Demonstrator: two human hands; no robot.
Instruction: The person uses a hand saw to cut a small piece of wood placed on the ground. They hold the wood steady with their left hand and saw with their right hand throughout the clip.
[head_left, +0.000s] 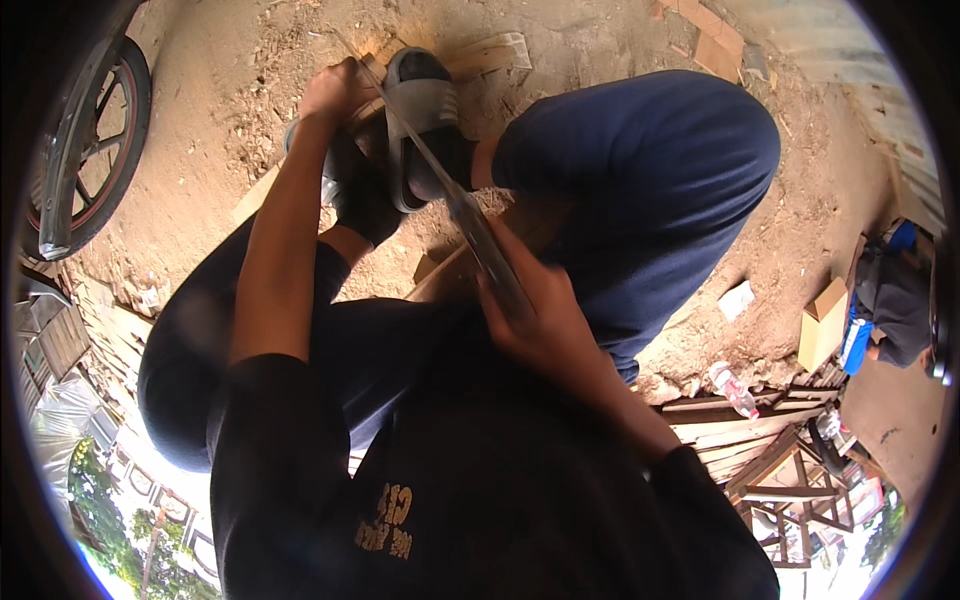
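Note:
A long, narrow metal blade (408, 130), seen nearly edge-on, runs up from a dark handle (496, 268) that my right hand (535, 300) grips. My left hand (335, 95) is closed at a piece of wood (365, 68) beside the blade's far end, next to my foot in a grey slide sandal (420, 100). The other sandalled foot is partly hidden behind my left arm. Another light wooden piece (485, 55) lies on the ground past my feet, and more wood (435, 270) shows between my legs.
A wheel (128, 140) stands at left on dirt ground (200, 80). At right are a dark-clothed person (890, 300), a cardboard box (820, 330), a plastic bottle (733, 390) and stacked wooden slats (730, 440). Corrugated sheeting (840, 50) borders the back right.

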